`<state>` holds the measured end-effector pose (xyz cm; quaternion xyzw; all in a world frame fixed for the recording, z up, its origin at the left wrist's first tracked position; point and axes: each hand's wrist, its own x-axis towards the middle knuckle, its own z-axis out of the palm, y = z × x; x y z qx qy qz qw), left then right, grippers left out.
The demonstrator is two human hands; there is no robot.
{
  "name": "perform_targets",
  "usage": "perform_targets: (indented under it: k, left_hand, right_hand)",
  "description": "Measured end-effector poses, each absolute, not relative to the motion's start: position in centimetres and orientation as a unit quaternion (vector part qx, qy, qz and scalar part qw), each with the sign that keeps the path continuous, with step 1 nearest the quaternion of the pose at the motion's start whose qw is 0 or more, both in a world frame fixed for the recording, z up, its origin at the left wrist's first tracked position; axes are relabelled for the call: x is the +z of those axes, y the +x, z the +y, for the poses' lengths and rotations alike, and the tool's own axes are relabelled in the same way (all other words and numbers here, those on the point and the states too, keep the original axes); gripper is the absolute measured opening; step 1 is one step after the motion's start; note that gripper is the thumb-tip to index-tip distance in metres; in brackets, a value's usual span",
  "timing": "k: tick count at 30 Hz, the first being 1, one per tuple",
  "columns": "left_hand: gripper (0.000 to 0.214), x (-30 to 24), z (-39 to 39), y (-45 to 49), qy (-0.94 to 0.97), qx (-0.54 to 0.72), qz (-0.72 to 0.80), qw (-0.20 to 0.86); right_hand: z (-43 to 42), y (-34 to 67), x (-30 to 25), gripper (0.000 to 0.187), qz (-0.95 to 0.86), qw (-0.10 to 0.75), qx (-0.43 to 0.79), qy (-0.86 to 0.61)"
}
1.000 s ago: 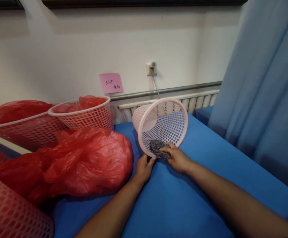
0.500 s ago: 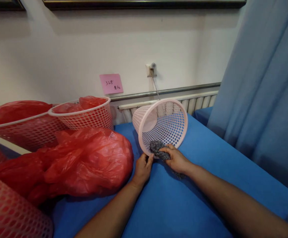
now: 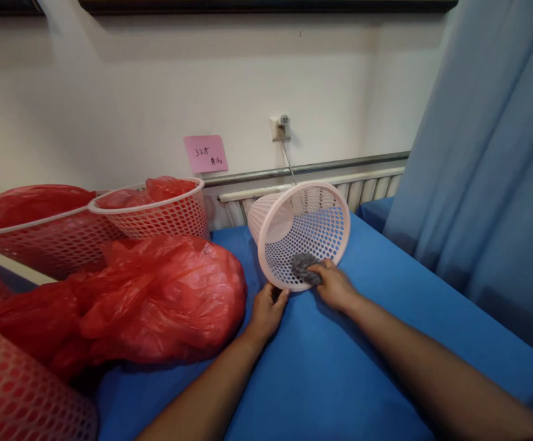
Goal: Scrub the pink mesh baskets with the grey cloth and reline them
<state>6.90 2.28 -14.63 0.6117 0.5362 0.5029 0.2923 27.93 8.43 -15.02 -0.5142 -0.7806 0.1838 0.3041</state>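
Note:
A pale pink perforated plastic basket [image 3: 263,245] lies on its side on the blue-covered table [image 3: 321,380], its mouth turned toward me. My left hand [image 3: 266,311] pinches the lower left of the basket's rim, thumb outside and the other fingers partly hidden beneath. In my right hand [image 3: 335,285] is a bunched dark grey cloth [image 3: 306,268], pressed against the inside wall just within the rim. Its fingertips are partly hidden by the cloth.
A large red plastic bag [image 3: 170,300] lies left of my left arm. Baskets with red liners [image 3: 156,211] stand behind it, and another basket [image 3: 22,380] is at the near left. A blue curtain [image 3: 487,184] hangs at right; a wall socket [image 3: 280,128] is behind.
My right hand has moved the cloth from over the rim's lower edge rightward and further inside the basket. The basket has shifted slightly right; my left hand stays at its rim.

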Motion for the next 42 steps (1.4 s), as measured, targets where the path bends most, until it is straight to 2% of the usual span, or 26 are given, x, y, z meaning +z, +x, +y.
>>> perform_targets:
  k: [4, 9, 12, 16, 21, 25, 27, 29, 33, 37, 39, 42]
  left_hand:
    - [0.025, -14.9, 2.2, 7.1, 0.625, 0.487, 0.524, 0.313]
    - [0.025, -14.2, 2.0, 6.9, 0.609, 0.51, 0.539, 0.279]
    - [0.025, -13.9, 1.9, 6.9, 0.603, 0.518, 0.542, 0.272]
    - [0.026, -13.6, 1.7, 7.1, 0.606, 0.516, 0.539, 0.274]
    - [0.029, -13.3, 1.4, 6.8, 0.583, 0.53, 0.543, 0.291]
    - [0.029, -13.2, 1.6, 6.6, 0.571, 0.537, 0.547, 0.293]
    - [0.03, -13.2, 1.7, 6.7, 0.565, 0.546, 0.547, 0.289]
    - [0.031, -13.2, 1.7, 6.8, 0.561, 0.554, 0.544, 0.287]
    - [0.033, -13.3, 1.7, 6.8, 0.561, 0.55, 0.544, 0.294]
    - [0.035, -14.0, 2.1, 6.6, 0.587, 0.52, 0.54, 0.305]
    - [0.033, -14.5, 2.2, 6.6, 0.612, 0.492, 0.533, 0.314]
    - [0.027, -14.7, 2.3, 6.7, 0.629, 0.474, 0.526, 0.322]
  right_hand:
    - [7.7, 26.5, -15.3, 0.059, -0.811, 0.341, 0.246, -0.406]
    - [10.4, 31.3, -13.3, 0.052, -0.742, 0.361, 0.097, -0.557]
    - [11.2, 33.0, -12.7, 0.048, -0.701, 0.341, 0.065, -0.623]
    - [9.7, 30.3, -14.2, 0.048, -0.747, 0.283, 0.158, -0.581]
    - [8.3, 27.3, -15.2, 0.058, -0.801, 0.329, 0.254, -0.43]
    - [10.2, 30.6, -13.5, 0.053, -0.733, 0.385, 0.151, -0.54]
    - [11.1, 32.4, -12.7, 0.05, -0.696, 0.376, 0.082, -0.607]
    - [11.1, 32.8, -12.6, 0.047, -0.693, 0.343, 0.073, -0.63]
    - [9.2, 29.4, -14.2, 0.047, -0.752, 0.295, 0.172, -0.563]
    - [7.2, 25.7, -15.6, 0.053, -0.789, 0.343, 0.28, -0.427]
    - [7.3, 25.8, -15.4, 0.053, -0.793, 0.353, 0.285, -0.407]
    - [8.6, 28.5, -13.8, 0.057, -0.792, 0.353, 0.198, -0.458]
